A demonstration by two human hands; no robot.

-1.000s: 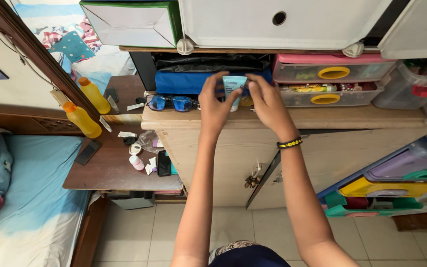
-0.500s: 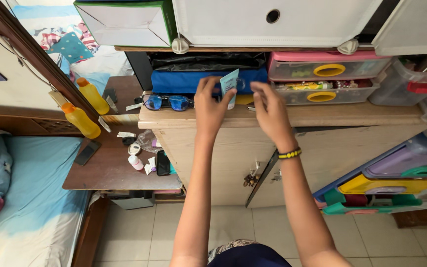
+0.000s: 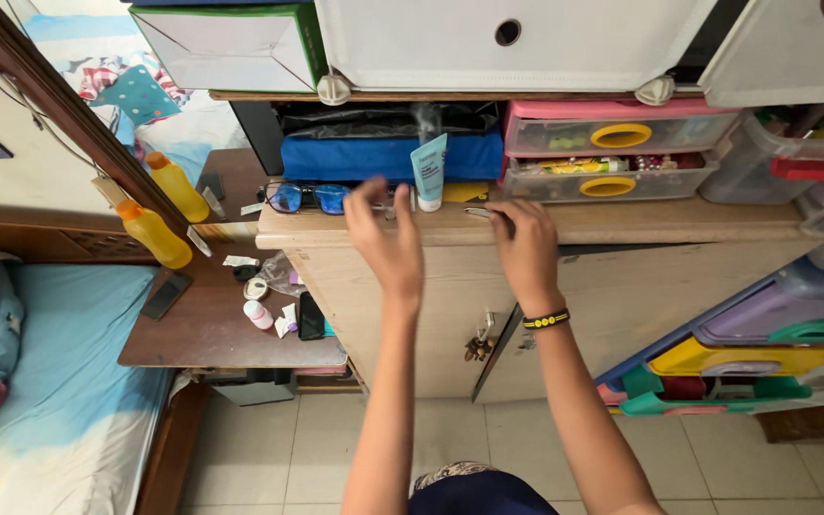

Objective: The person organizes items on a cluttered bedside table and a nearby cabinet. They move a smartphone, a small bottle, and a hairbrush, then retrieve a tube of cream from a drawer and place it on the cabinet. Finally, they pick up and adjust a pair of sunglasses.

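A light blue tube (image 3: 428, 170) with a white cap stands cap-down on the wooden cabinet top (image 3: 679, 225), in front of a blue bag (image 3: 355, 158). No hand touches it. My left hand (image 3: 385, 236) hovers below and left of the tube, blurred, fingers spread, holding nothing. My right hand (image 3: 526, 240), with a black and yellow wristband, rests at the cabinet's front edge. Its fingertips lie on a small thin dark object (image 3: 482, 213); whether they grip it is unclear. Blue-lensed sunglasses (image 3: 305, 197) lie left of my left hand.
Clear plastic drawers (image 3: 612, 153) with yellow handles sit behind my right hand. A cabinet door (image 3: 494, 345) hangs ajar below. A low brown table (image 3: 197, 329) at left carries two orange bottles (image 3: 156, 235), a phone (image 3: 162, 296) and small items. Coloured bins (image 3: 765, 355) stand right, a bed (image 3: 50, 391) left.
Both hands let go of the tube, which now stands alone on the cabinet top. My left hand dropped down and left; my right hand lowered to the front edge.
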